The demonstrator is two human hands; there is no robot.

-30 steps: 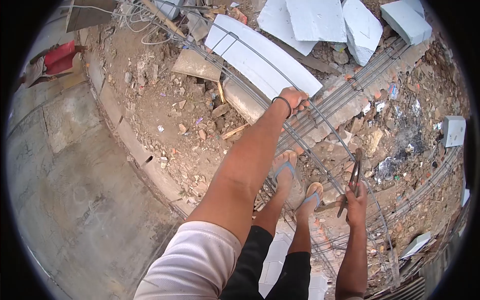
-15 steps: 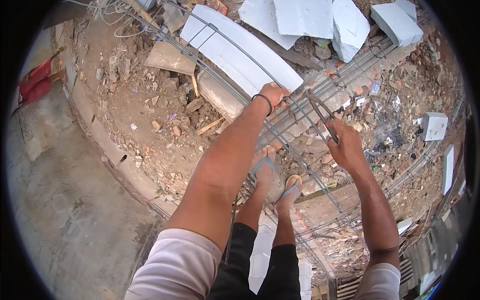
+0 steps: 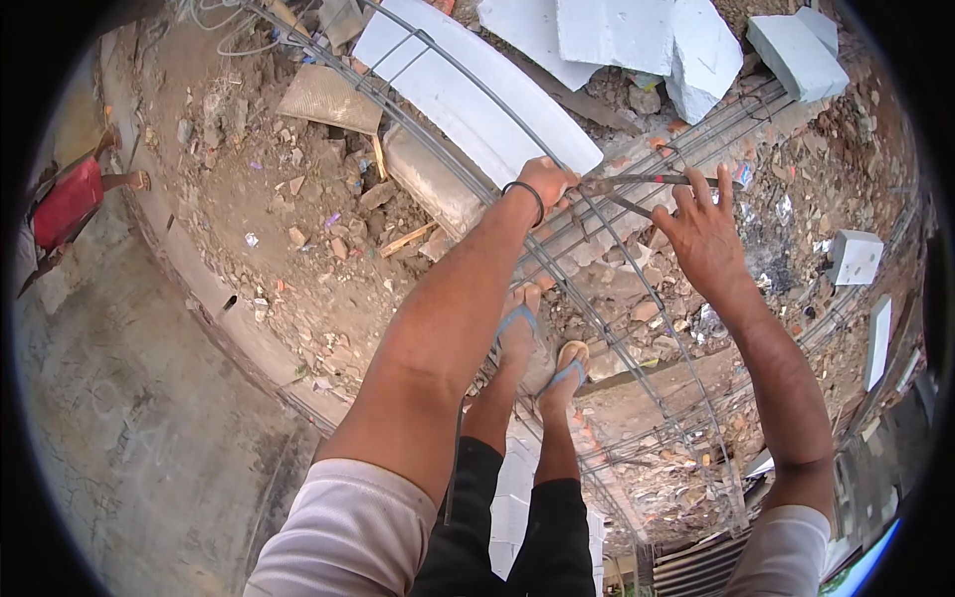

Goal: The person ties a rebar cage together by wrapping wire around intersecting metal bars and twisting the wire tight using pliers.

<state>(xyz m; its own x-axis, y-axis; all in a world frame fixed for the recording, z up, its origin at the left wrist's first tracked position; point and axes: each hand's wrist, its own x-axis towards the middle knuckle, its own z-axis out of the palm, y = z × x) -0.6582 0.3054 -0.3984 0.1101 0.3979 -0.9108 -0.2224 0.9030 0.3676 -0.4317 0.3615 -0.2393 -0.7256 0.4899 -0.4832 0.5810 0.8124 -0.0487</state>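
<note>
My left hand [image 3: 544,189], with a black band at the wrist, is closed round a steel bar of the rebar cage [image 3: 607,333] where bars cross. My right hand [image 3: 701,234] holds a pair of long-handled pincers [image 3: 637,180] with the handles spread wide. Its fingers are on the upper handle and its thumb is by the lower one. The pincer jaws meet the bars right beside my left fingers. Whether they grip a tie wire there is too small to tell. A bent steel stirrup [image 3: 423,38] crosses the cage further up.
White blocks [image 3: 477,95] and broken slabs lie at the top. A filled sack [image 3: 428,174] rests beside the cage. Rubble covers the ground round my sandalled feet [image 3: 517,328]. At the far left, a person in red [image 3: 70,204] is by the concrete floor [image 3: 149,418].
My right hand has moved right and its fingers have opened out. The pincers have swung from steep to nearly level, jaws now at my left hand. The person at left has shifted.
</note>
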